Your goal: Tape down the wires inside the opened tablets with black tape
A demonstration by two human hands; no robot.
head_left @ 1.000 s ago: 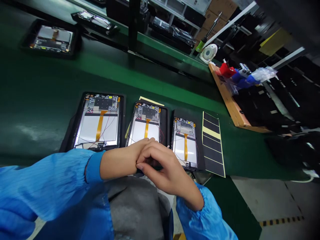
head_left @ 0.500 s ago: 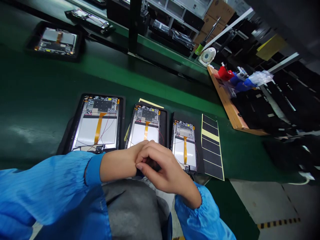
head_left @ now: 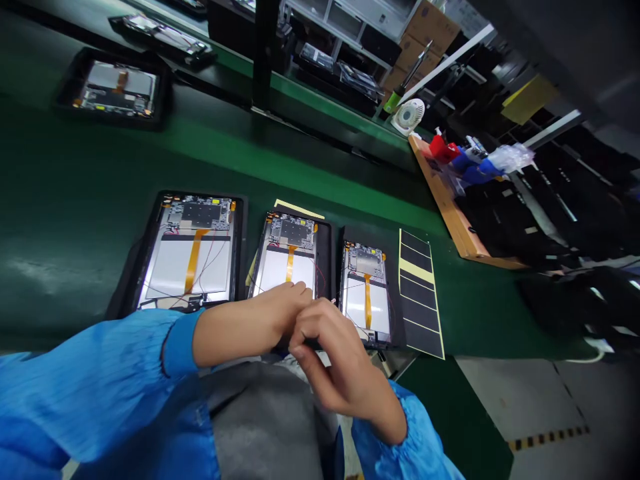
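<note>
My left hand (head_left: 280, 308) is closed, its fingers curled down and largely hidden from me. Against it, my right hand (head_left: 343, 360) is also closed, thumb and forefinger bent together; whatever may be between them I cannot make out. Both hands hover over the near edge of the middle opened tablet (head_left: 271, 263), covering its lower end. To its left lies another opened tablet (head_left: 165, 270) in a black frame, and a third opened tablet (head_left: 354, 300) is on the right. Each shows a circuit board, silver battery and orange ribbon cable. Beside the third lies a sheet of black adhesive strips (head_left: 421, 317).
Another opened tablet (head_left: 117, 90) in a black tray sits at the far left of the green bench (head_left: 210, 153). A wooden-edged tray (head_left: 443, 207) with bags stands at the right, near a small white fan (head_left: 408, 117). A black post (head_left: 264, 53) rises behind.
My right hand has moved slightly right and down, away from my left wrist towards its fingertips. The view has shifted a little; the tablets stay in place on the bench.
</note>
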